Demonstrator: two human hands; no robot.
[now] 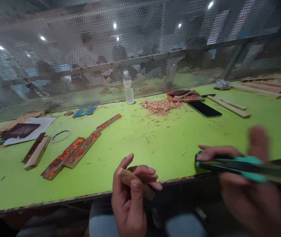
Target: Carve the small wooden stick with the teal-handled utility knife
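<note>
Perforated metal screening (63, 89) runs behind the water bottle (128, 90), with people dimly visible through it, and the green tabletop (170, 138) spreads from the bottle toward us. Nearest us, well in front of the bottle and over the table's near edge, our left hand (130, 197) pinches a small wooden piece (126, 176) between thumb and fingers. Farther to the bottle's right and on our side, our right hand (249, 194) is wrapped around a black-and-teal tool (225, 165), perhaps a cutter; it is too blurred to be sure.

Handled well, we judge, the wood wants a firm pinch low down, our fingertips behind any edge, and the tool pointed away from the left palm.

Right of the bottle lie wood shavings (160, 107), then a phone (204, 109) and a slim wooden stick (229, 106). Left of it and nearer us sit flower-patterned strips (82, 151), with a pair of wooden blocks (39, 154) beyond them. Nothing blocks the gap between our hands, though the phone, between the bottle and our right hand, could catch a wide swing.
</note>
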